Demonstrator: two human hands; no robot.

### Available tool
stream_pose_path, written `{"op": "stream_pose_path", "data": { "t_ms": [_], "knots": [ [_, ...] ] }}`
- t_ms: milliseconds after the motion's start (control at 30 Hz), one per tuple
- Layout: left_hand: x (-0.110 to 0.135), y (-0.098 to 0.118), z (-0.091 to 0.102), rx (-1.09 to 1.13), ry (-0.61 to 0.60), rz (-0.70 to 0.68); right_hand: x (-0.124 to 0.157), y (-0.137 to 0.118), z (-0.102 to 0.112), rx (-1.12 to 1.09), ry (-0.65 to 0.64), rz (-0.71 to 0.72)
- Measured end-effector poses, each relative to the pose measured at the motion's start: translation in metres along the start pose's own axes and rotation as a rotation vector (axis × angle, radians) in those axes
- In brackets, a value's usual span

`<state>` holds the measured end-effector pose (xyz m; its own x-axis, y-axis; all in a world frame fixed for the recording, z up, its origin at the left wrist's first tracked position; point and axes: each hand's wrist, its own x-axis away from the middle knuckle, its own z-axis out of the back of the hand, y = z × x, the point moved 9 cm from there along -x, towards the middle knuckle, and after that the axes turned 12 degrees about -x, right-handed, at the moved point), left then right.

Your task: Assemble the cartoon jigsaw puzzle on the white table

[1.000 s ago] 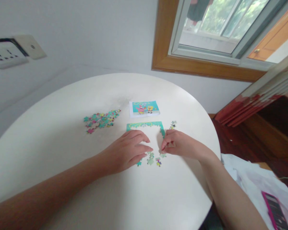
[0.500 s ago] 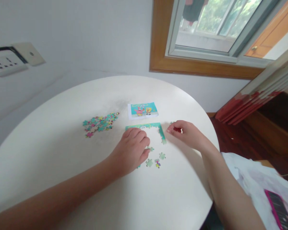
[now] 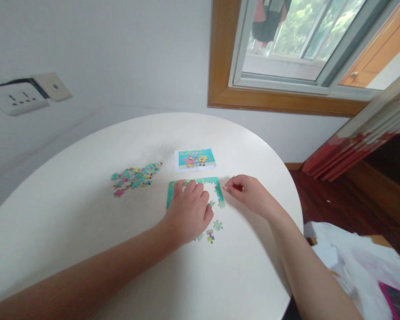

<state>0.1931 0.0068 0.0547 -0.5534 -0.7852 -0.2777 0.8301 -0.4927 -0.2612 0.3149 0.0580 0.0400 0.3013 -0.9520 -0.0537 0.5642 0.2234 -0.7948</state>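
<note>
My left hand (image 3: 188, 209) lies over the partly joined puzzle border (image 3: 170, 189), its fingers spread and bent down onto it. Part of the border and some pieces are hidden under that hand. Just off the border's right side, my right hand (image 3: 242, 189) is closed in a pinch; what sits between the fingertips is too small to make out. Below the border lie a pale green puzzle piece (image 3: 218, 225) and a multicoloured puzzle piece (image 3: 210, 236). A picture card (image 3: 195, 160) with cartoon figures lies behind the border.
To the left a heap of loose puzzle pieces (image 3: 136, 177) lies on the round white table (image 3: 70, 213). A wall with a socket (image 3: 20, 96) and a window (image 3: 286, 53) stand behind. White plastic bags (image 3: 340, 253) and a pink-edged phone (image 3: 398, 300) are at the lower right.
The view has shifted slightly. My right hand has come closer to the border's right side, still pinched. My left hand has slid a little rightward over the border, uncovering its left side.
</note>
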Motion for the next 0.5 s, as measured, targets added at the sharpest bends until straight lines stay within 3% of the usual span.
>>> {"op": "stream_pose_path", "data": {
  "t_ms": [100,267,500],
  "knots": [
    [0.001,0.000,0.002,0.000,0.015,0.001,0.001,-0.006,-0.002,0.003,-0.009,0.034],
    [0.004,-0.006,0.004,-0.011,0.027,0.012,0.009,-0.030,-0.024,0.113,-0.149,0.270],
    [0.006,-0.027,0.010,0.052,0.020,0.016,0.009,-0.034,-0.043,0.314,-0.141,0.302]
  ]
}}
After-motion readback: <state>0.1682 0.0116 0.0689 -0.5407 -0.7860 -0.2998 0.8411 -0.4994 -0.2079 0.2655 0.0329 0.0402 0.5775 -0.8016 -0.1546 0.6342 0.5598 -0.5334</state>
